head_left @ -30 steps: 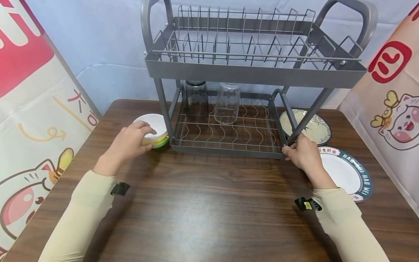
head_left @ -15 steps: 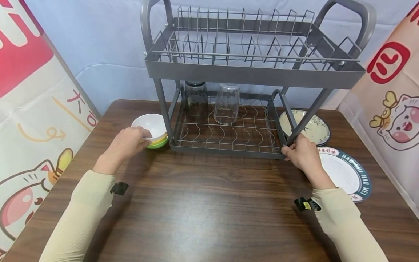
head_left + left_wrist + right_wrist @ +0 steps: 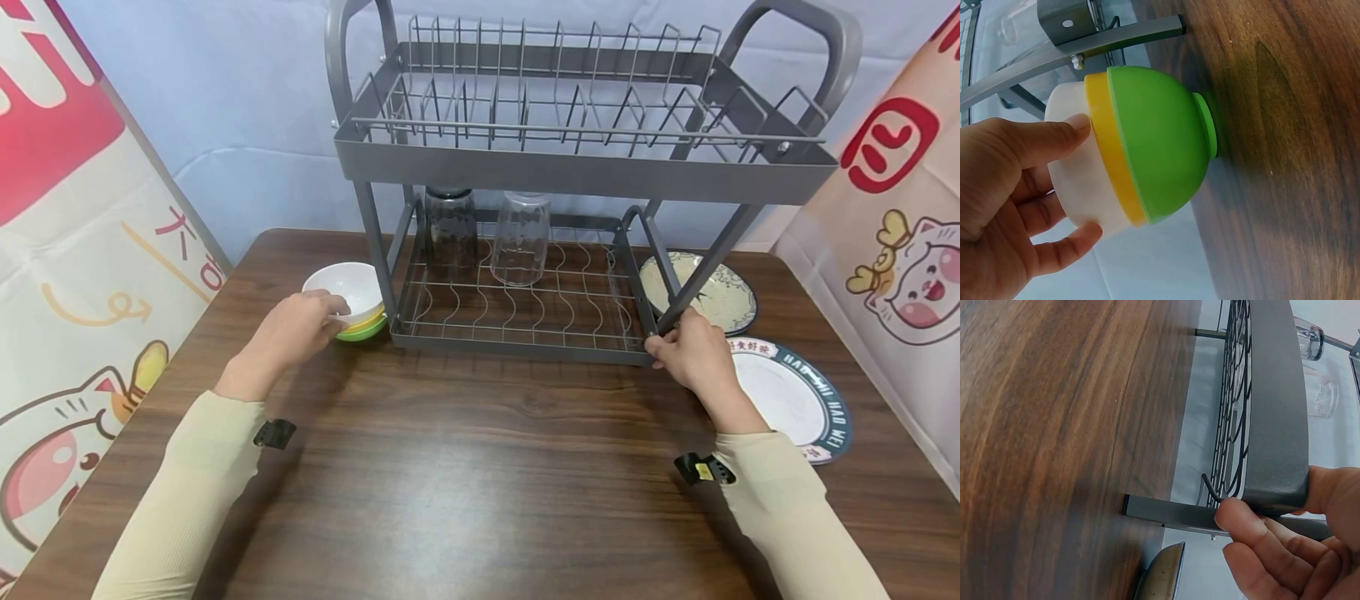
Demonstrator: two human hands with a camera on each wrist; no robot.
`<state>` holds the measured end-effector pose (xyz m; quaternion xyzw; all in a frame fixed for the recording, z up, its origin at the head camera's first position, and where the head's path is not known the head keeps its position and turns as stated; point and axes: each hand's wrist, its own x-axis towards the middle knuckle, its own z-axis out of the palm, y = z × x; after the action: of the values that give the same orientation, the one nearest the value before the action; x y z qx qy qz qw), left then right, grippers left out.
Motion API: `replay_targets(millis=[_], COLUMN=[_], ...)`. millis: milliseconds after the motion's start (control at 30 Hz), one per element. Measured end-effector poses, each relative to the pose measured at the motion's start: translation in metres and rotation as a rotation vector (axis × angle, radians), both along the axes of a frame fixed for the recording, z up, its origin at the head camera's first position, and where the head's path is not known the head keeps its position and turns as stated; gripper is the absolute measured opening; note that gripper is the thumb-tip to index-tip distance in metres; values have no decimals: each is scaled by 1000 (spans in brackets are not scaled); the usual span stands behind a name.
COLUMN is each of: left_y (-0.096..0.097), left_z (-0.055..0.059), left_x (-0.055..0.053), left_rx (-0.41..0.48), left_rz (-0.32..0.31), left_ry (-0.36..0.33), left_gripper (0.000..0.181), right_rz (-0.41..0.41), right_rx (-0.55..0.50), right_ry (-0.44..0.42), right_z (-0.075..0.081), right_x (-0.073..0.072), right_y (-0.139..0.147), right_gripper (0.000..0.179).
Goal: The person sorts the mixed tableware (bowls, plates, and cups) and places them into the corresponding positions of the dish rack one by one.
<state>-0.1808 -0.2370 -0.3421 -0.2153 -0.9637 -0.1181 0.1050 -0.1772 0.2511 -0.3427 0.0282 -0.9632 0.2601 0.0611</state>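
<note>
On the left, a white bowl (image 3: pixel 347 283) tops a nested stack, with a yellow bowl (image 3: pixel 1110 147) and a green bowl (image 3: pixel 1160 147) below it. My left hand (image 3: pixel 288 337) pinches the white bowl's near rim, thumb pressed on its outer wall and some fingers over the edge. The green bowl's foot is close to the tabletop. At the other side, my right hand (image 3: pixel 693 350) grips the lower front right corner of a grey two-tier dish rack (image 3: pixel 525 162); in the right wrist view its fingers curl beneath the lower tier's frame (image 3: pixel 1275 425).
A dark glass (image 3: pixel 450 233) and a clear glass (image 3: pixel 521 237) stand upside down on the rack's lower tier. Right of the rack are a patterned plate (image 3: pixel 727 292) and a green-rimmed plate (image 3: pixel 787 400). The wooden table (image 3: pixel 450 483) extends in front.
My left hand's fingers have gone from hovering over the stack to pinching the white bowl's rim. The white bowl shifted slightly left. My right hand stays on the rack corner.
</note>
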Motion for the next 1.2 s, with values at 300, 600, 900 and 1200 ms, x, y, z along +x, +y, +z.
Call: replay_targets(millis=[300, 600, 900, 1200], left_y=[-3, -2, 0, -3], left_z=[1, 10, 16, 17], left_x=[3, 7, 9, 13], left_rx=[28, 88, 98, 56], left_rz=[-43, -74, -77, -62], left_ry=[156, 296, 342, 380], left_gripper=[18, 17, 17, 18], right_rz=[-1, -4, -4, -5], right_rx=[6, 10, 5, 1], right_ry=[7, 13, 14, 14], right_z=[-1, -1, -2, -1], right_x=[0, 0, -1, -1], right_y=[0, 0, 0, 0], right_gripper=[28, 27, 27, 26])
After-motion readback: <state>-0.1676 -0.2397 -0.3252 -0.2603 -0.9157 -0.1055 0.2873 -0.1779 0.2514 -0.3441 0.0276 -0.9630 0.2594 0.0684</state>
